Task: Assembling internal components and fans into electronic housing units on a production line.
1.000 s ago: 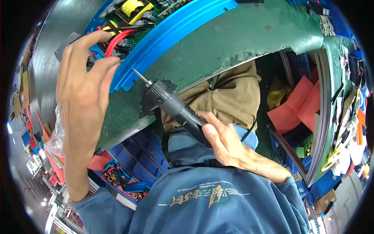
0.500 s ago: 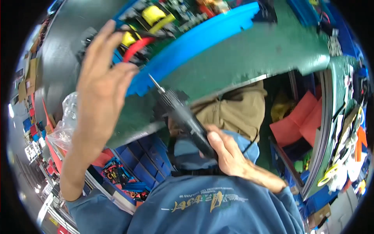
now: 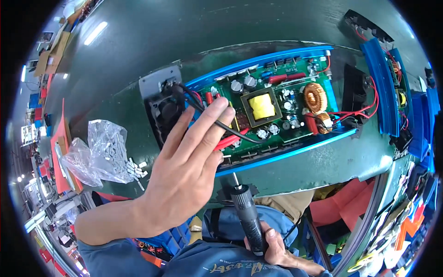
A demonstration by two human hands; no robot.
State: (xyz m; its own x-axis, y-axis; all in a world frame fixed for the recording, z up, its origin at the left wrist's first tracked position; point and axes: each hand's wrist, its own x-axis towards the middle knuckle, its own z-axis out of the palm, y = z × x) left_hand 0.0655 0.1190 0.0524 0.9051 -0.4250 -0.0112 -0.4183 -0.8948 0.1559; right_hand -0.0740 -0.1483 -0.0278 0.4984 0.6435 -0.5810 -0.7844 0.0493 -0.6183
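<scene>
My right hand (image 3: 276, 251) is wrapped round a black electric screwdriver (image 3: 245, 212) at the near side of the bench. Its bit points away from me, just short of the blue housing edge. Across the left part of an open blue metal housing (image 3: 286, 149) lies my left hand (image 3: 187, 177), fingers stretched over a black cable (image 3: 237, 133) and red wires (image 3: 230, 141). Inside the housing is a green circuit board (image 3: 295, 129) with a yellow transformer (image 3: 261, 107) and a copper coil (image 3: 316, 98). A black fan (image 3: 168, 113) stands at the housing's left end, partly hidden by cables.
Left on the green bench (image 3: 221, 27) lies a clear plastic bag (image 3: 108, 150), with small pale pieces spilling out. Further blue housings (image 3: 380, 87) with wires stand at the right. A black end plate (image 3: 353, 87) is beside the board's right end.
The view has swung round, bringing the whole housing into sight. My left hand has come down from the air onto the cables. The screwdriver stays in my right hand, now more upright in the picture.
</scene>
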